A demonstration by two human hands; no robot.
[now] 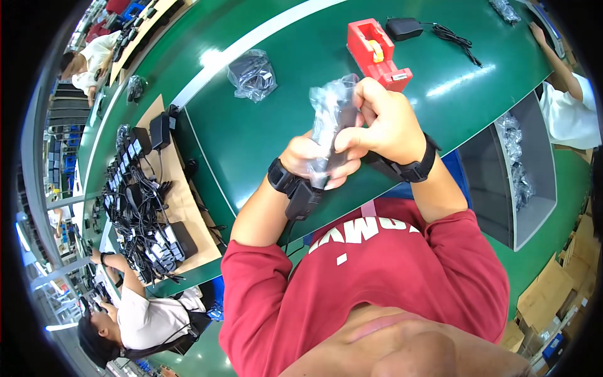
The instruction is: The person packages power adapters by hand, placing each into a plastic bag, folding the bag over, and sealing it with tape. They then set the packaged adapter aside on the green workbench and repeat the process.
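While both hands grip the bagged adapter (331, 129), left hand (311, 160) low, right hand (383, 119) pinching the top, looks mid-bagging; sealing likely needs the tape dispenser (377, 53).

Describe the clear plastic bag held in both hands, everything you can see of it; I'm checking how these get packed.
The clear plastic bag is thin, crinkled, glossy film, held upright above the green table. A dark, elongated item shows inside its lower part; what it is cannot be told. The left hand grips the lower end, and the right hand pinches the side higher up. Its bunched top sticks up free.
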